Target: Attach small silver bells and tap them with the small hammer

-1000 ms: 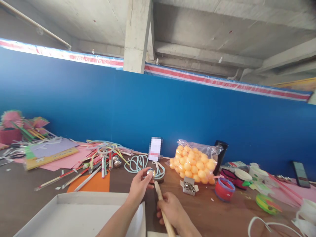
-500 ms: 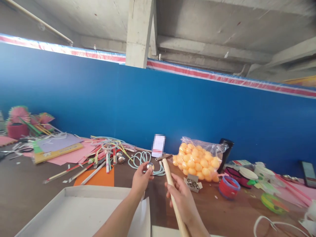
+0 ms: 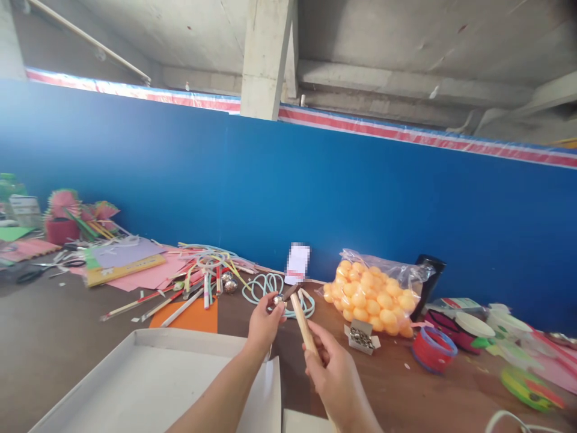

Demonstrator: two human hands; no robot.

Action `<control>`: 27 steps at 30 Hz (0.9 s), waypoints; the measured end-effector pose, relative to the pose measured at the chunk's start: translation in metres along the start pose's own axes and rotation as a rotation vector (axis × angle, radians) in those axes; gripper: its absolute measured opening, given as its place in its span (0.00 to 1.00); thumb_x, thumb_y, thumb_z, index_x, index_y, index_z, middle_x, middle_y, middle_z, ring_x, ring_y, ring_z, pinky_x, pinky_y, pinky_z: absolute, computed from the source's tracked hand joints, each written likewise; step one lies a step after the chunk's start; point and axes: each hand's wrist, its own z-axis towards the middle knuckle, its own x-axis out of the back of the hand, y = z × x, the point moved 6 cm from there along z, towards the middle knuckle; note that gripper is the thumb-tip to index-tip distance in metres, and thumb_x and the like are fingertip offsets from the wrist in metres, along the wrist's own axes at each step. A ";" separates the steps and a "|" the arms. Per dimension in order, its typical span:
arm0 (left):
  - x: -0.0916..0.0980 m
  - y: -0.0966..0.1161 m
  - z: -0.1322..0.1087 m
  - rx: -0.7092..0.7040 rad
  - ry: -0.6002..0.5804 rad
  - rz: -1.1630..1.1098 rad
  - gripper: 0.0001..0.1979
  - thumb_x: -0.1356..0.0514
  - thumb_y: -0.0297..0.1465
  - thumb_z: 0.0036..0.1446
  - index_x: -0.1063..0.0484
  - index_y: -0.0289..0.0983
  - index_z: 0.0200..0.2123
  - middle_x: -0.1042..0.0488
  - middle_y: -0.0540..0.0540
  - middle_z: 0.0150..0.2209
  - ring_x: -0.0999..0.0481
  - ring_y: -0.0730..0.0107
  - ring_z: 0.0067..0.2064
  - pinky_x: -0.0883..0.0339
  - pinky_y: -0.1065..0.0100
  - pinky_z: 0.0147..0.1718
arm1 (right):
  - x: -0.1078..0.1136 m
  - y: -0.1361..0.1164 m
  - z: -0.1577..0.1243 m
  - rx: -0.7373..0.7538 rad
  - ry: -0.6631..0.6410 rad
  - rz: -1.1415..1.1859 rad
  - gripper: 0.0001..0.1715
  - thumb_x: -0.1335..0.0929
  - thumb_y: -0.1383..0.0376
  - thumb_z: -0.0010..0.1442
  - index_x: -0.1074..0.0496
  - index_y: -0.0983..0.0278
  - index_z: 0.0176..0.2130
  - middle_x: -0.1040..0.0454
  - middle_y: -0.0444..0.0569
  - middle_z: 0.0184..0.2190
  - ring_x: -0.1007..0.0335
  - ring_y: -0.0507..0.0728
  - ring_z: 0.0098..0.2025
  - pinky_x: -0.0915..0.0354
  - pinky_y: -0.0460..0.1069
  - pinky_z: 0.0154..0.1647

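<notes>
My left hand pinches a shiny silver ball between thumb and fingers. My right hand is wrapped round a pale wooden stick, whose upper end points away from me, close to the ball. Behind both hands lies a coil of light blue cord. A small open box of metal pieces sits right of the stick, in front of a clear bag of orange balls. Two more silver balls rest left of the cord.
A white tray fills the near left. Coloured papers and strips and scissors lie at the back left. To the right are a red and blue roll, a dark cylinder and a green roll.
The view has turned slightly left, so the table items sit further right. My left hand's silver ball and the stick's upper end are closer together.
</notes>
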 end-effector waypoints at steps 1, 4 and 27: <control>0.000 0.000 0.000 0.002 0.002 -0.005 0.20 0.38 0.35 0.46 0.32 0.36 0.43 0.29 0.46 0.33 0.27 0.71 0.31 0.30 0.69 0.30 | 0.001 0.000 0.000 -0.009 0.002 0.002 0.26 0.37 0.65 0.52 0.35 0.63 0.52 0.25 0.51 0.36 0.29 0.54 0.26 0.34 0.45 0.22; 0.000 0.001 0.000 -0.007 0.002 -0.005 0.20 0.38 0.36 0.46 0.32 0.37 0.44 0.29 0.46 0.33 0.27 0.70 0.32 0.30 0.69 0.30 | 0.004 -0.003 0.000 -0.030 0.031 0.025 0.26 0.37 0.64 0.52 0.36 0.63 0.52 0.25 0.51 0.35 0.29 0.55 0.27 0.34 0.45 0.21; -0.001 0.008 -0.006 -0.014 0.007 0.106 0.19 0.40 0.36 0.46 0.32 0.36 0.43 0.29 0.45 0.35 0.27 0.70 0.31 0.30 0.69 0.29 | 0.002 -0.003 -0.001 -0.074 0.058 0.098 0.28 0.36 0.62 0.52 0.36 0.62 0.53 0.26 0.50 0.34 0.31 0.52 0.23 0.36 0.43 0.16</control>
